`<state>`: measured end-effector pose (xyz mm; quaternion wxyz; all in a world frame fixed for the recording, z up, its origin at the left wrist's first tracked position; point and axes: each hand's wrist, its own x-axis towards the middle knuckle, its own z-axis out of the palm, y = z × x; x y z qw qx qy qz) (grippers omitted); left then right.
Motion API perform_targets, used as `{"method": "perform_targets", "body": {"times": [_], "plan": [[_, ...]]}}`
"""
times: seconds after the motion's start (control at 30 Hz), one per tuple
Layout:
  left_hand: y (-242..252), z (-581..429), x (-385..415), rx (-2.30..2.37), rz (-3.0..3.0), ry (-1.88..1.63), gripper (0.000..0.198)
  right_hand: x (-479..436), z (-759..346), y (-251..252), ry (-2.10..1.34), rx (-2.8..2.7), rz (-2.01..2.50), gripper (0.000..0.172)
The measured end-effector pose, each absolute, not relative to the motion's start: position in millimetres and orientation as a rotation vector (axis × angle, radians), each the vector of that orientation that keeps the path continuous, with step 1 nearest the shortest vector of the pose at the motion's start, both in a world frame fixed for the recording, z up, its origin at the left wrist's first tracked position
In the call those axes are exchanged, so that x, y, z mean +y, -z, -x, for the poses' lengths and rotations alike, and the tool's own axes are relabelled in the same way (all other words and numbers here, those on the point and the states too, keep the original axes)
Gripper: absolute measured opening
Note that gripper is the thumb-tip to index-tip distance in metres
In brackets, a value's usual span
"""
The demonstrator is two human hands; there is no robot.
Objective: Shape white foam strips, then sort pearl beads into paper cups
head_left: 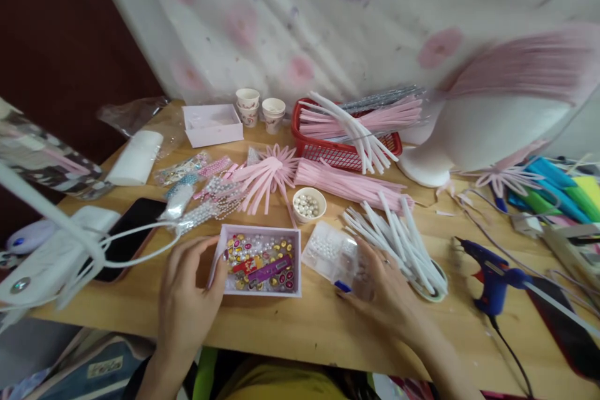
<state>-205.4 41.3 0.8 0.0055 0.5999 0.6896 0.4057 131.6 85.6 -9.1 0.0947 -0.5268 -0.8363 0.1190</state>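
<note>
My left hand (190,290) grips the left wall of a small white cardboard box (262,293), its thumb at the rim. Pearls, gold beads, magenta gems and small red and purple packets (270,270) fill the box, which rests on the table. To the right, my right hand (387,294) is closed around the right side of a clear plastic bead case (323,256) holding white pearls. A blue piece (342,287) shows at the case's front edge. Just behind the case stands a paper cup of pearls (309,205). My right fingertips are partly hidden.
White pipe cleaners (403,244) lie behind my right hand, pink ones (347,181) farther back. A red basket (323,151) stands at the rear. At right are a blue glue gun (492,275) and a white foam head (501,131); a phone (131,231) lies left.
</note>
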Motion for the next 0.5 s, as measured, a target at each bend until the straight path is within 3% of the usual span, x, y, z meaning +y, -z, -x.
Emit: {"method": "perform_targets", "body": {"times": [0.1,0.3,0.5], "plan": [[9.2,201.0,41.2,2.144,-1.788,-1.231,0.030,83.6,-130.9,6.5,-0.371,-2.463,1.596,0.099],[24.5,202.4,40.3,1.956,-1.228,-1.302,0.060,77.2,-135.9,8.1,-0.396,-2.449,1.608,0.081],[17.6,197.2,42.0,1.871,-0.984,-1.243,0.059,75.9,-144.4,-5.3,-0.255,-2.407,1.548,0.079]]}}
